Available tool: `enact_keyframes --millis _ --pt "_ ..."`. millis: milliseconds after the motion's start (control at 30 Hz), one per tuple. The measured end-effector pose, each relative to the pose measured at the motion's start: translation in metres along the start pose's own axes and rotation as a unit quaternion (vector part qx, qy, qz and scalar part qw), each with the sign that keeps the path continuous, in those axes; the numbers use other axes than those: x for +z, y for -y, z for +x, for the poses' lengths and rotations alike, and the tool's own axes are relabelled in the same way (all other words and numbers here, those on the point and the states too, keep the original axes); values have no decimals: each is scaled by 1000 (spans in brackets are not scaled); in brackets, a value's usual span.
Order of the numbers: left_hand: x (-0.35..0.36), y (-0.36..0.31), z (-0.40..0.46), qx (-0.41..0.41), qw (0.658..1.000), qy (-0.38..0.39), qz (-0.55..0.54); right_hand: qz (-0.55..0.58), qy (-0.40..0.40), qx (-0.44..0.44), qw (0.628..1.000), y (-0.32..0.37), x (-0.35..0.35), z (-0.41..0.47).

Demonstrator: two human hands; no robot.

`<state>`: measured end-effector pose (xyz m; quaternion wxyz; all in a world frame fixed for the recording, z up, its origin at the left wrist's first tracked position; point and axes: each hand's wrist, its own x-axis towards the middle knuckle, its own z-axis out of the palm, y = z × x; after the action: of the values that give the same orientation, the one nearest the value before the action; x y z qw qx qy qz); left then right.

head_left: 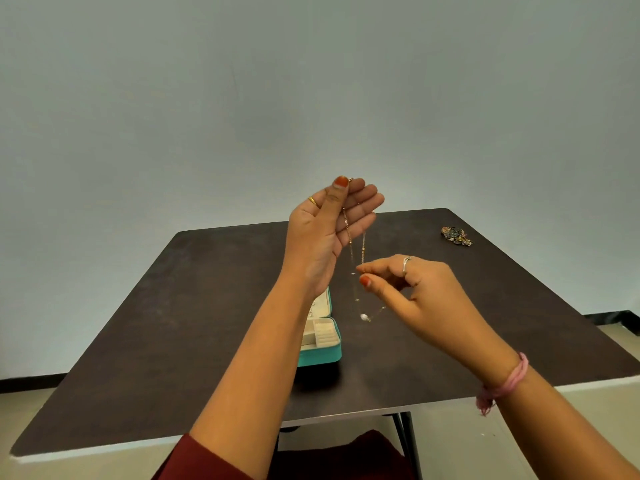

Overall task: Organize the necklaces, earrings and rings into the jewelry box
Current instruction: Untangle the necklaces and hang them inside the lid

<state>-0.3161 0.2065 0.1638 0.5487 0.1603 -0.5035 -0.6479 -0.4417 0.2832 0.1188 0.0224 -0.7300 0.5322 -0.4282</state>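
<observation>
Hands raised above the table: left hand (pixel 330 220) pinches necklace (pixel 350 244) top, right hand (pixel 412 289) pinches its chain.

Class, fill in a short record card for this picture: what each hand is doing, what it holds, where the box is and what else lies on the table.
left hand: raised, thumb and fingertips pinch the upper end of the necklace
right hand: lower, thumb and forefinger pinch one strand
necklace: thin gold chain with small beads, hangs in a loop above the table
jewelry box: teal, open, cream compartments, partly hidden by the left forearm
jewelry pile: small dark heap near the far right corner
table: dark top
</observation>
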Motion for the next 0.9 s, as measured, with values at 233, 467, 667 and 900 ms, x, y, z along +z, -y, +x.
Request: enact_keyframes --millis 233,467,667,900 --pt "1 7 -4 -3 994 32 102 -61 42 -11 997 40 -21 3" --pt "-10 6 -9 -14 982 124 144 93 53 82 991 48 -57 28" --pt "-13 8 -13 -39 975 183 124 172 46 132 975 35 -60 37" --pt "-18 6 -11 -98 973 192 79 244 5 163 956 20 -53 34"
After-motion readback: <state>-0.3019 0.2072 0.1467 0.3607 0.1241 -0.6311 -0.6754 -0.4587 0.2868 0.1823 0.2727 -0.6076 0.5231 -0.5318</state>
